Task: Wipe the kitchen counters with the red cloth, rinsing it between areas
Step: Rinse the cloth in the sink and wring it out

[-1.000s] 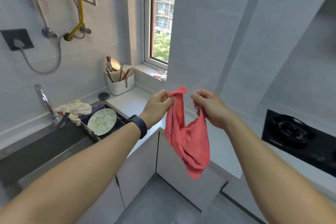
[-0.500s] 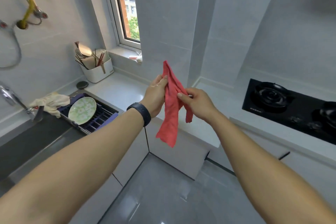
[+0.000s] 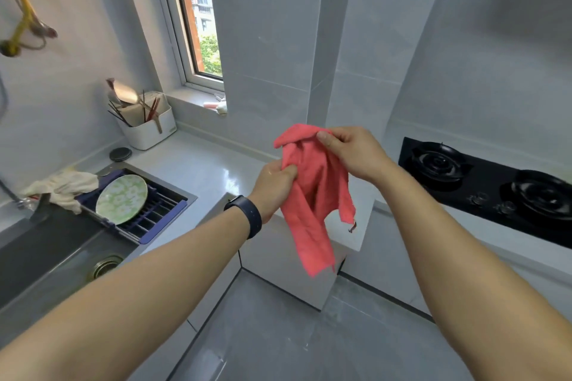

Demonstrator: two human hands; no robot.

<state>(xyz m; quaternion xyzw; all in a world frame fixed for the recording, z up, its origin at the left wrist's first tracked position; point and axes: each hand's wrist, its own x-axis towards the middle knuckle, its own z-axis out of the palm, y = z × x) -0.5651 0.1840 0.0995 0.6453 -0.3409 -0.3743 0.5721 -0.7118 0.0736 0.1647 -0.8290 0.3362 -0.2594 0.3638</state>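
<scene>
Both hands closed on the red cloth (image 3: 312, 195), right hand (image 3: 349, 153) pinching its top edge, left hand (image 3: 275, 185) gripping lower, cloth hanging in mid-air over the bench (image 3: 198, 170) corner; probably readying it, with laying it flat on the bench next.

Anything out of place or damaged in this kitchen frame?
Nothing spilled or broken. Only oddity: a crumpled cream rag draped over the sink edge by the dish rack. Both hands grip the red cloth in mid-air.
</scene>
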